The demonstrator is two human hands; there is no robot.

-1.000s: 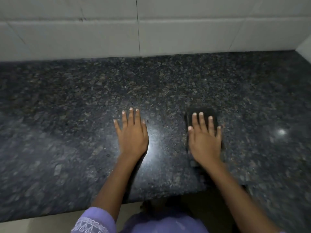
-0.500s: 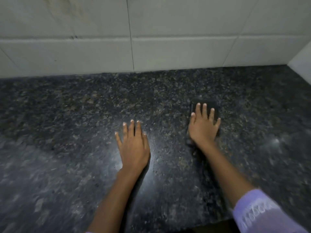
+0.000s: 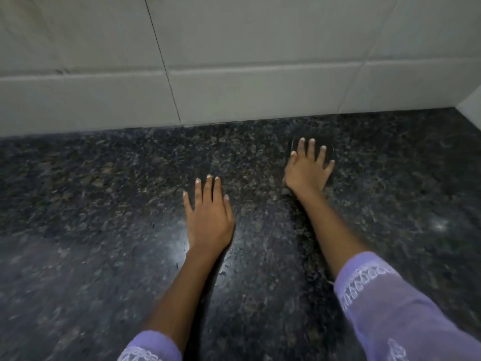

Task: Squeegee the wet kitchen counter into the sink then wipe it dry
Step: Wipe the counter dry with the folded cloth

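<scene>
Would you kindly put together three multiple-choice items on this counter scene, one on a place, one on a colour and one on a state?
1. Where is the dark pad?
A. under the right hand
B. under the left hand
C. leaning on the wall tiles

2. What colour are the sleeves?
A. red
B. pale purple
C. black

3. How does the left hand lie on the counter?
A. closed in a fist
B. gripping a bottle
C. flat, fingers stretched out, holding nothing

Answers: 1 A, the pad's dark edge shows around the right fingers. 2 B, both cuffs are pale purple with white trim. 3 C, its palm is down on the bare stone.
</scene>
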